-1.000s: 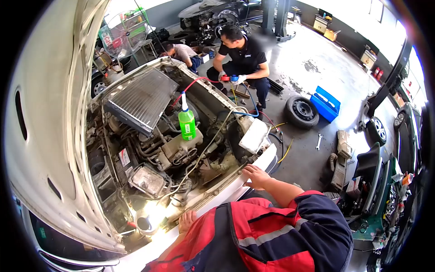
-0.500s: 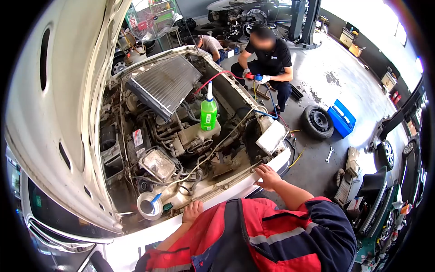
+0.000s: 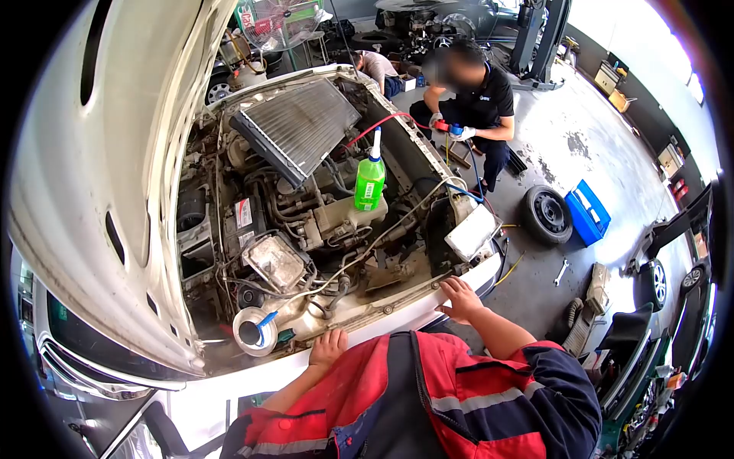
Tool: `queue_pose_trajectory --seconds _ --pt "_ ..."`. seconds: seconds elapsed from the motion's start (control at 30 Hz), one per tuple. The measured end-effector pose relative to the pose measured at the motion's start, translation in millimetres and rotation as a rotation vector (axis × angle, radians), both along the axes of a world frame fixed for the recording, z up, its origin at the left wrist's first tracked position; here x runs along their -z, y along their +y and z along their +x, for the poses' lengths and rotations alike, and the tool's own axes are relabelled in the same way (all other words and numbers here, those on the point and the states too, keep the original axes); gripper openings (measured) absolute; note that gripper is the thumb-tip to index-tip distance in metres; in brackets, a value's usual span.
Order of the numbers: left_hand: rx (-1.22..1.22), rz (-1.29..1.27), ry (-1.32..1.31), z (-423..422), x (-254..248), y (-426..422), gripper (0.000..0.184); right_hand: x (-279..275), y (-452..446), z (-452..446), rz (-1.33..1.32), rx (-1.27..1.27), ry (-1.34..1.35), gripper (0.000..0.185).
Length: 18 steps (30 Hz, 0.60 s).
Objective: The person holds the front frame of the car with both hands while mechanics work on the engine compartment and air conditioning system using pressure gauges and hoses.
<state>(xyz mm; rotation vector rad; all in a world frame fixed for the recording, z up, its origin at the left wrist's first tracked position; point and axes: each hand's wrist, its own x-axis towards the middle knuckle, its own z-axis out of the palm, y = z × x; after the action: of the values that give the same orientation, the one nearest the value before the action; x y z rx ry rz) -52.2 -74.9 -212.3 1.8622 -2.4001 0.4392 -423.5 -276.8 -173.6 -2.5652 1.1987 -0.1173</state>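
Observation:
My left hand [image 3: 329, 348] rests on the white fender edge [image 3: 359, 325] of the engine bay, its fingertips over the rim and nothing held. Farther right along the same edge, my right hand [image 3: 460, 298] lies with its fingers spread and empty, close to a pale box [image 3: 472, 232]. A round funnel-like piece [image 3: 254, 331] with a blue strip stands left of my left hand. The green bottle [image 3: 369, 183] is upright on the engine, its white nozzle pointing up. Behind it a radiator [image 3: 297, 126] lies tilted across the bay.
A raised hood [image 3: 99, 191] fills the left. Beyond the car a person [image 3: 478, 99] in gloves crouches with red and blue gauges; another person [image 3: 377, 69] bends low behind. On the floor are a tire [image 3: 547, 215], a blue toolbox [image 3: 588, 214] and a wrench [image 3: 562, 271].
The camera view has swung, shifting the car rightward in the picture. Both my hands stay on the fender edge. The crouching person's head has bent lower over the gauges.

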Motion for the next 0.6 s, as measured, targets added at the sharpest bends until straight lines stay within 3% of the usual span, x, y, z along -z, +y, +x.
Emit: queue_pose_trajectory --seconds 0.6 --pt "-0.019 0.047 0.005 -0.3 -0.1 0.5 0.027 -4.4 -0.1 0.9 0.012 -0.006 0.022 0.072"
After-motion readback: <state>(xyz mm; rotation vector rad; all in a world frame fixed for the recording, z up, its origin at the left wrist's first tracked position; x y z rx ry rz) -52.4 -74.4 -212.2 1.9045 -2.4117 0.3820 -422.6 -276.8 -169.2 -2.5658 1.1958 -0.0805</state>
